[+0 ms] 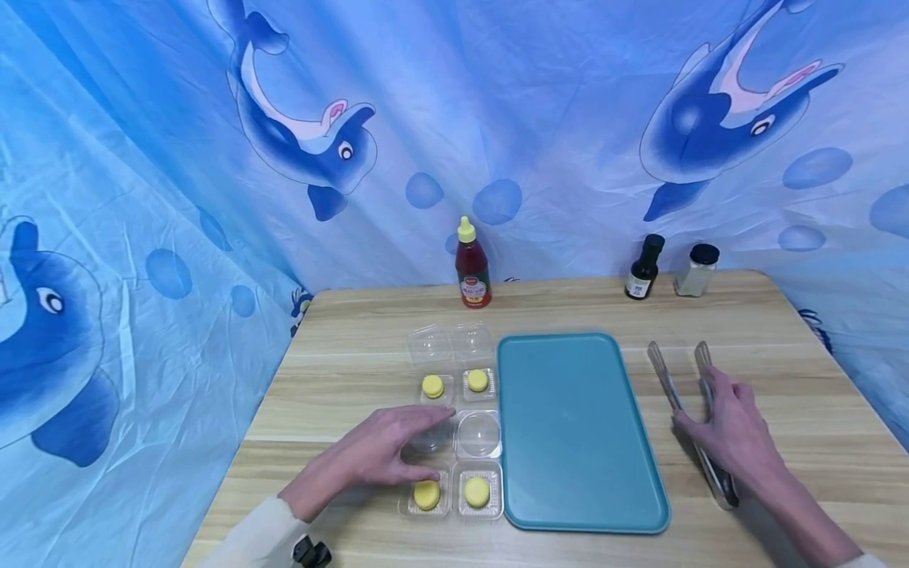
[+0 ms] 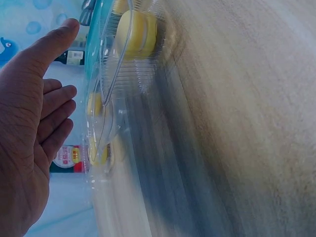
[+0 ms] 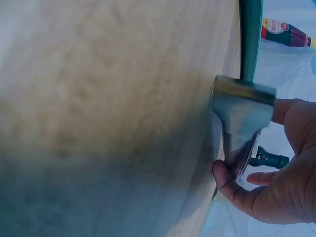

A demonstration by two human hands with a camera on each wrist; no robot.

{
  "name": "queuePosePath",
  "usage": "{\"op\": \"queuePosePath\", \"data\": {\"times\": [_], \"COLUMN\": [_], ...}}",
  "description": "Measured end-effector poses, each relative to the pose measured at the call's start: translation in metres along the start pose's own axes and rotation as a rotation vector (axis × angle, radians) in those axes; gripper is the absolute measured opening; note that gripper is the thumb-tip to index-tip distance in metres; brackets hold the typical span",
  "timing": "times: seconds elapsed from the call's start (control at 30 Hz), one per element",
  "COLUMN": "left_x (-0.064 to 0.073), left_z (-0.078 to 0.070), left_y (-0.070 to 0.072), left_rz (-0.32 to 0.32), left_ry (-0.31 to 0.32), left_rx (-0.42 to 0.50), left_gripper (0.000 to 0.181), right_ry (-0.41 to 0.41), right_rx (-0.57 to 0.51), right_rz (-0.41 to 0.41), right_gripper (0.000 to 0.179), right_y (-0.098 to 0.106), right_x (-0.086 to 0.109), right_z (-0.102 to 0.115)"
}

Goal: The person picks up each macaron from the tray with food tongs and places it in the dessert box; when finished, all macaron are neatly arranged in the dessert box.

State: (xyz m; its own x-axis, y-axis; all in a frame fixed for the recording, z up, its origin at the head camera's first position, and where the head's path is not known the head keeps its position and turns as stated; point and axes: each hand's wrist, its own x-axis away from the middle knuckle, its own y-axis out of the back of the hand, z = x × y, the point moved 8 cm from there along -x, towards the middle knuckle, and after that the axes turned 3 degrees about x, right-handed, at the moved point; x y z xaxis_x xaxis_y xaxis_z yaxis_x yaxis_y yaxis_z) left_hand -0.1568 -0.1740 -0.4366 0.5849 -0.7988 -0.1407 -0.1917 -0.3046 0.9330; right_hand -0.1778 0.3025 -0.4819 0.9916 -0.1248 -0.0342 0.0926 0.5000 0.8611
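Observation:
My left hand (image 1: 387, 446) hovers over clear plastic boxes at the tray's left, fingers extended and thumb spread, holding nothing. A yellow macaron (image 1: 427, 495) sits in the open box (image 1: 406, 505) just below the thumb; in the left wrist view this macaron (image 2: 138, 33) shows close up beside the hand. More yellow macarons (image 1: 476, 492) lie one to a box, the lids folded back. On the right, metal tongs (image 1: 667, 379) lie spread on the table, hinge end toward me. My right hand (image 1: 735, 430) grips them, thumb at one arm and fingers at the other.
A teal tray (image 1: 575, 426) lies between the boxes and the tongs. At the back of the wooden table (image 1: 355, 339) stand a red sauce bottle (image 1: 473, 268), a small dark bottle (image 1: 644, 268) and a black-lidded jar (image 1: 697, 270). A dolphin-print curtain (image 1: 554, 95) hangs behind.

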Motion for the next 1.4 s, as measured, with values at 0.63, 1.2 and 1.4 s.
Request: {"op": "queuePosePath", "data": {"times": [0.63,1.2,1.4], "left_x": [-0.030,-0.107,-0.117], "left_z": [0.046,0.127,0.140], "left_y": [0.069,0.048,0.035], "left_rz": [-0.149,0.064,0.120], "left_ry": [0.094,0.362,0.374], "left_rx": [0.013,0.041,-0.001], "left_gripper": [0.084,0.091,0.092], "right_ry": [0.465,0.692,0.671], "right_rx": [-0.043,-0.053,-0.055], "right_rz": [-0.164,0.351,0.426], "right_gripper": [0.082,0.081,0.080], "right_y": [0.033,-0.080,-0.107], "right_x": [-0.008,-0.095,-0.117], "right_z": [0.130,0.250,0.267]}}
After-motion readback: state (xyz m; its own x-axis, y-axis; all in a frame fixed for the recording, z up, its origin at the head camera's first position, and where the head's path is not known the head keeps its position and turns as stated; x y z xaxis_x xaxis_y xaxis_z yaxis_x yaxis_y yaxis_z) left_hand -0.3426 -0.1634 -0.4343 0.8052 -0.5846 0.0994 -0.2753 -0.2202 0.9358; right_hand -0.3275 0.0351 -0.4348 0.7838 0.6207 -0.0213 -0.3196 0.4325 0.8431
